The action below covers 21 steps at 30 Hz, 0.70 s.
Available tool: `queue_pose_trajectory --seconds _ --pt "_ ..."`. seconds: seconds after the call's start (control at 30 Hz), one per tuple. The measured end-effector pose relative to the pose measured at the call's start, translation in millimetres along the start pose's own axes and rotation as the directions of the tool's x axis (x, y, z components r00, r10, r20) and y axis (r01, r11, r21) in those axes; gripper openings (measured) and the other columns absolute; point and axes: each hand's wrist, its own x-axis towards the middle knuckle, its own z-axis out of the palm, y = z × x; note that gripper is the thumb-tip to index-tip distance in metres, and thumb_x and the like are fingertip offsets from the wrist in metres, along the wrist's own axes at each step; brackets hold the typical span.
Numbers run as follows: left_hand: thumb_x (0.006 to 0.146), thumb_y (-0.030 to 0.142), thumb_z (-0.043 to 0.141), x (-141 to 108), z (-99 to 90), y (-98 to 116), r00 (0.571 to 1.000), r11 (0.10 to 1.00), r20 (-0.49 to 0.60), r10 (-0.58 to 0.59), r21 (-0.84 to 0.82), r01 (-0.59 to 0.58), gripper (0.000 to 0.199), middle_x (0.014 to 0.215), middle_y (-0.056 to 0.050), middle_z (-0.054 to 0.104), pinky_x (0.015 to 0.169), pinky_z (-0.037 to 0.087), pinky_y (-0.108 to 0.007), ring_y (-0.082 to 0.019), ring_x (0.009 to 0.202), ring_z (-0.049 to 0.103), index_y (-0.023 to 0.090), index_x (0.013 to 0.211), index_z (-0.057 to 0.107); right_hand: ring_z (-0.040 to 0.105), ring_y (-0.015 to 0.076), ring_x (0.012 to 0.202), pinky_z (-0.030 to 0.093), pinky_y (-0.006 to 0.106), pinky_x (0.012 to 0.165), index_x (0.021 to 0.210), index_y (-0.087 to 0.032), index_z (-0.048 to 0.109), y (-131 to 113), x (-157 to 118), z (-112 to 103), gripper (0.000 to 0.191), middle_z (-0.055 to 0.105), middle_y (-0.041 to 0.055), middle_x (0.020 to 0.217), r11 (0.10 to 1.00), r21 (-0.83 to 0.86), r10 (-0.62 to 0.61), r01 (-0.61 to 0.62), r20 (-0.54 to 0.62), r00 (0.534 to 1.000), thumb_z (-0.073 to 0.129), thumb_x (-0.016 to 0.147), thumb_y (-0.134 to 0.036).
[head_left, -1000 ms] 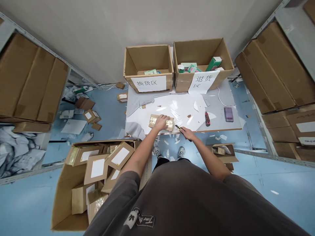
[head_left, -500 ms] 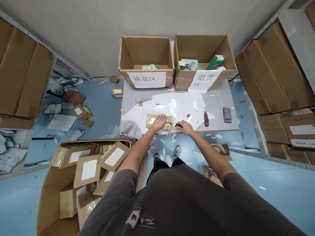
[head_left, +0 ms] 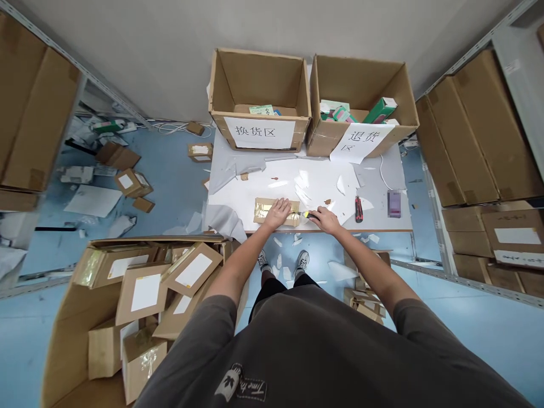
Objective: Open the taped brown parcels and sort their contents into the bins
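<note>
A small cardboard package (head_left: 262,211) with shiny tape lies flat near the front edge of the white table (head_left: 272,170). My left hand (head_left: 278,213) rests on top of it, fingers spread and pointing away from me. Just to the right, my right hand (head_left: 325,220) is closed round a black and yellow knife (head_left: 311,215), its blade end pointing left at the package's right end. Whether the blade touches the cardboard is too small to tell. A red and black tool (head_left: 359,209) lies on the table, right of my right hand.
Two labelled open cartons, left (head_left: 260,133) and right (head_left: 318,139), stand at the table's back. A phone-like device (head_left: 394,204) lies at right. A large carton (head_left: 63,334) of parcels stands lower left. Paper scraps litter table and floor. Shelves with boxes (head_left: 493,130) flank both sides.
The view has shifted slightly. My right hand and the knife have moved a little to the right relative to the package; my left hand stays on it.
</note>
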Motion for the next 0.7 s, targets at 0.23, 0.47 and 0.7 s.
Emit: queue_pose_trajectory --seconds 0.23,0.47,0.7 --pt "0.111 0.029 0.049 -0.9 0.7 -0.8 1.000 1.000 -0.018 0.011 0.010 -0.011 0.039 0.162 -0.019 0.061 0.138 0.030 -0.062 -0.032 0.161 0.047 0.019 0.143 0.069 0.059 0.0312 0.113 0.048 0.036 0.094 0.146 -0.026 0.072 1.1 15.7 -6.0 0.043 0.065 0.0148 0.119 0.999 -0.030 -0.018 0.018 0.021 1.000 0.052 0.115 -0.046" --pt "0.109 0.034 0.059 -1.7 -10.1 4.6 1.000 1.000 -0.026 0.007 0.003 -0.007 0.041 0.162 -0.018 0.061 0.137 0.032 -0.062 -0.031 0.161 0.048 0.022 0.147 0.067 0.064 0.0306 0.114 0.051 0.037 0.095 0.138 -0.024 0.070 2.8 -3.3 -7.7 0.036 0.069 0.0128 0.120 0.972 0.209 0.114 -0.108 -0.013 0.993 0.057 0.110 -0.044" --pt "0.108 0.034 0.055 5.7 -45.7 -6.7 0.999 0.998 0.015 -0.043 0.056 0.043 0.045 0.160 -0.016 0.063 0.135 0.034 -0.050 -0.029 0.158 0.050 0.018 0.148 0.067 0.061 0.0212 0.064 0.050 0.030 0.061 0.121 -0.026 0.054 -55.3 -24.5 29.0 0.055 0.058 -0.0054 0.072 0.445 0.777 0.501 -0.446 0.197 0.843 0.066 0.094 -0.072"
